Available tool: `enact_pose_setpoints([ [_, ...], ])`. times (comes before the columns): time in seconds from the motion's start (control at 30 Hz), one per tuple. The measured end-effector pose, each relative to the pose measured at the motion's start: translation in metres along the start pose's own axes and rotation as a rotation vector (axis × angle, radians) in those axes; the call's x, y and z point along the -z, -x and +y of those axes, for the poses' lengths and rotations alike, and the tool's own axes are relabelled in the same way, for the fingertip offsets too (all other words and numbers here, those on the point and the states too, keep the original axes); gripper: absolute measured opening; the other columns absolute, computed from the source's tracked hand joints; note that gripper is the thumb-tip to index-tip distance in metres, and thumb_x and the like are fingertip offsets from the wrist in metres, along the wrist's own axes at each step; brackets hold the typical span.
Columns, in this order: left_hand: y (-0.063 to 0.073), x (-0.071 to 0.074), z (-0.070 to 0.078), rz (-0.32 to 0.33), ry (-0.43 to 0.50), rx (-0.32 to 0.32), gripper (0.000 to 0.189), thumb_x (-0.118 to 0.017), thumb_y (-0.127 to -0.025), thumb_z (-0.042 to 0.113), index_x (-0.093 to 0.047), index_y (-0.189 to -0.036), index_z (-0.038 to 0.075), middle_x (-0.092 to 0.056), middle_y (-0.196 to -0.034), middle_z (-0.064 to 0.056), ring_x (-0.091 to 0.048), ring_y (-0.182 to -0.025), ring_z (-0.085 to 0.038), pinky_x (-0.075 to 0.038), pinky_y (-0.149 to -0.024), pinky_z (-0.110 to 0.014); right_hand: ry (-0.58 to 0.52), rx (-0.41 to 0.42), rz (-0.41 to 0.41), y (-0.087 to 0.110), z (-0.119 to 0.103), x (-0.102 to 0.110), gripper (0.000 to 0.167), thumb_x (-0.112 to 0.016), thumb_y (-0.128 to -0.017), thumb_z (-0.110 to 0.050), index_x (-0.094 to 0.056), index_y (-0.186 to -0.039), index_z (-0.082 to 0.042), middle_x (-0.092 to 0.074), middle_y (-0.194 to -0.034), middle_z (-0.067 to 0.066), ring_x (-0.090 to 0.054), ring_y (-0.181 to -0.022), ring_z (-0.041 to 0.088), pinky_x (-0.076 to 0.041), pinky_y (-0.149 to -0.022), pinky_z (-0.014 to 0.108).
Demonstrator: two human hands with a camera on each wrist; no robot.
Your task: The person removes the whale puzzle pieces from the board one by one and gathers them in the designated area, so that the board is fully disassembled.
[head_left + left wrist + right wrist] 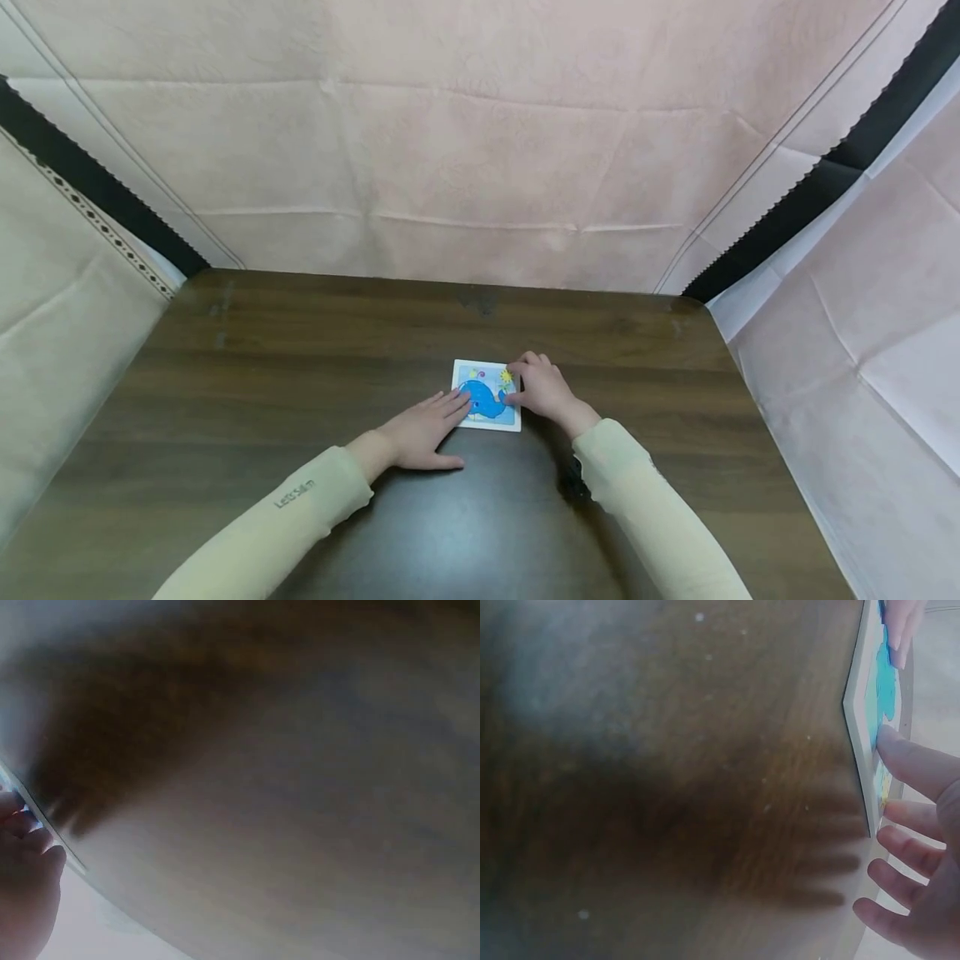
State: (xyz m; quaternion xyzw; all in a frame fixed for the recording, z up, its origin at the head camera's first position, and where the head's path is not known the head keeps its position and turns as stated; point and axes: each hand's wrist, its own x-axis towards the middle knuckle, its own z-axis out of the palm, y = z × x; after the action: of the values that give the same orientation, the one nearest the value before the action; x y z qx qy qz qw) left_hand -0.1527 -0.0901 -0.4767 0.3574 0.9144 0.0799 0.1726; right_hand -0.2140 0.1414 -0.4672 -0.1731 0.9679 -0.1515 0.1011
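Note:
A small square picture board [487, 418] with a white border lies on the brown table, showing a blue whale, a yellow sun and light-blue water. My left hand [423, 432] rests at its left side with straight fingers, the tips over the whale's head and the thumb spread out on the table. At the right edge, my right hand [546, 390] touches the picture with thumb and index fingertips set apart. In the right wrist view, the right hand's other fingers [885, 883] spread out beyond the board's corner. The left wrist view catches only bent left fingers [34, 840] beside the board's edge.
The dark wooden table [300, 375] has a glossy surface with a bright reflection near the front. Pale fabric walls [450, 167] rise behind it and on both sides, with black strips [795, 200] along the corners.

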Motion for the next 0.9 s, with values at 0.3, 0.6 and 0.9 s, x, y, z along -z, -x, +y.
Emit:
enact_pose_setpoints([
  [0.3, -0.001, -0.001, 0.002, -0.009, -0.002, -0.004, 0.090, -0.050, -0.083, 0.066, -0.023, -0.149, 0.012, -0.017, -0.157, -0.007, -0.013, -0.146, -0.024, -0.017, -0.117, -0.041, 0.001, -0.017, -0.025, -0.004, -0.003, 0.003, 0.054, -0.077, -0.076, -0.032, -0.062, -0.119, -0.004, -0.057, -0.118, 0.014, -0.049, -0.107, 0.029, -0.042, -0.096, 0.047],
  [0.6, -0.005, 0.009, 0.010, -0.020, -0.068, 0.006, 0.088, -0.051, -0.083, 0.066, -0.031, -0.147, 0.009, -0.024, -0.155, -0.011, -0.020, -0.144, -0.026, -0.018, -0.117, -0.042, -0.010, -0.025, -0.022, -0.004, -0.003, 0.002, 0.053, -0.077, -0.076, -0.031, -0.062, -0.119, -0.005, -0.056, -0.120, 0.014, -0.048, -0.108, 0.029, -0.042, -0.096, 0.047],
  [0.9, -0.011, 0.008, 0.018, -0.030, -0.079, 0.038, 0.090, -0.050, -0.083, 0.066, -0.031, -0.146, 0.005, -0.027, -0.154, -0.012, -0.022, -0.144, -0.025, -0.022, -0.116, -0.036, -0.013, -0.032, -0.034, -0.006, -0.003, 0.002, 0.053, -0.077, -0.076, -0.031, -0.062, -0.119, -0.005, -0.056, -0.119, 0.014, -0.048, -0.109, 0.029, -0.041, -0.097, 0.047],
])
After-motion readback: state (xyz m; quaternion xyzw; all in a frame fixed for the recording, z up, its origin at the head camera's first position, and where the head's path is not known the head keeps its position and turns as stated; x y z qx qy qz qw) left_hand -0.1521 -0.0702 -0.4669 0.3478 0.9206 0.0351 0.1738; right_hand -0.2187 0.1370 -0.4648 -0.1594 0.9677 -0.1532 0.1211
